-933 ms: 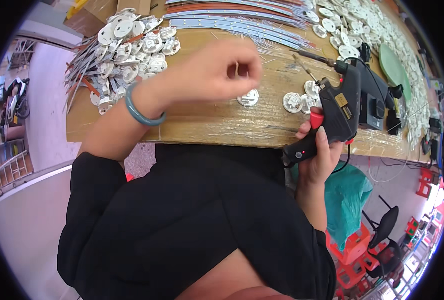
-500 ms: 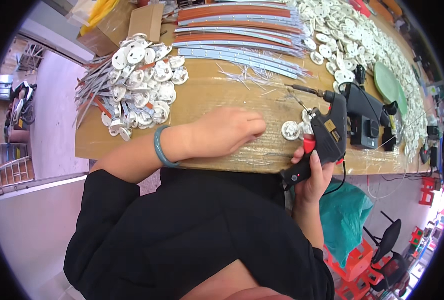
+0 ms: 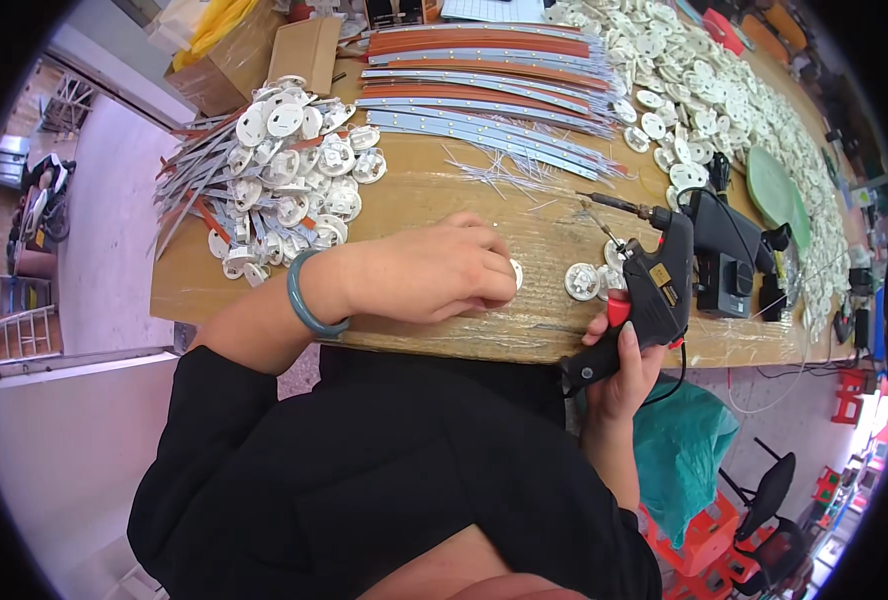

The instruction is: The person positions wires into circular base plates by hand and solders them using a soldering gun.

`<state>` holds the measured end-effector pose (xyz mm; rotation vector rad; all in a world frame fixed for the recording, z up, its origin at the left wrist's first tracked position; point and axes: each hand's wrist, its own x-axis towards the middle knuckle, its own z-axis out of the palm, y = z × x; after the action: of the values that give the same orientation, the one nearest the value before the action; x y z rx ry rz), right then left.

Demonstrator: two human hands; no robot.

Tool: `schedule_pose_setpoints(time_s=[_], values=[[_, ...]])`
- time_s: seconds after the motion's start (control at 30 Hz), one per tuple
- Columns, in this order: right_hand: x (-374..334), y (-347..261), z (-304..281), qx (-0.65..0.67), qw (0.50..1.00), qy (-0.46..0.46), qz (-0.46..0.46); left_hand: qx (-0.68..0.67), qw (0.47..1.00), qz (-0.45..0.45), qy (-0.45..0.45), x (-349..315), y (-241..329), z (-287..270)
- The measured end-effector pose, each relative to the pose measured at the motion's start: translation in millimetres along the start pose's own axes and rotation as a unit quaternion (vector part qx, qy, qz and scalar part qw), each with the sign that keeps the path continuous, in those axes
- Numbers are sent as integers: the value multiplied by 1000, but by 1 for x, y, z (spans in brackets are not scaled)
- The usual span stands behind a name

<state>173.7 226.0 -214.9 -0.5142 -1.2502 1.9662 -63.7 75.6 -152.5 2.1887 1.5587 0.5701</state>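
In my right hand (image 3: 619,365) is a black soldering gun (image 3: 658,285) with a red trigger, its fingers wrapped round the grip. The thin metal tip and a feed tube point left above the table. My left hand (image 3: 434,272), with a bluish bangle on the wrist, rests on the table with curled fingers. At its fingertips shows the edge of a white round plastic piece (image 3: 517,273), mostly hidden by the hand. Between the hands lie a white round piece (image 3: 582,281) with its inner side up and others partly behind the soldering gun.
A heap of white round pieces with strips (image 3: 289,165) lies at the left. LED strips (image 3: 484,90) in white and orange lie at the back, thin wires (image 3: 499,178) before them. More round pieces (image 3: 734,90), a green plate (image 3: 772,180) and a black power unit (image 3: 729,265) are at the right.
My left hand has shifted slightly left with its fingers curled further, and a white edge now shows beside them. My right hand keeps the soldering gun almost still. The whole view has tilted slightly.
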Motion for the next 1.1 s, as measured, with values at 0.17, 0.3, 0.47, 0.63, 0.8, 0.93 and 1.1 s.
schedule_pose_setpoints(time_s=[0.17, 0.3, 0.47, 0.63, 0.8, 0.93, 1.1], values=[[-1, 1, 1, -4, 1000, -1, 1, -18, 1000, 0, -2, 0, -3, 1], [-2, 0, 3, -28, 1000, -4, -5, -36, 998, -20, 50, 3, -4, 3], [-2, -1, 2, -28, 999, -15, -1, -22, 994, -31, 102, 7, -9, 15], [-2, 0, 2, -21, 1000, -5, -7, 51, 992, -56, 99, 9, -3, 19], [-1, 1, 0, -26, 1000, -10, -8, 45, 987, -69, 140, 9, -3, 18], [-2, 1, 0, -23, 1000, -9, -10, -22, 977, -93, 190, 6, -6, 17], [-2, 2, 0, -24, 1000, -14, -9, -28, 976, -97, 193, 4, -9, 18]])
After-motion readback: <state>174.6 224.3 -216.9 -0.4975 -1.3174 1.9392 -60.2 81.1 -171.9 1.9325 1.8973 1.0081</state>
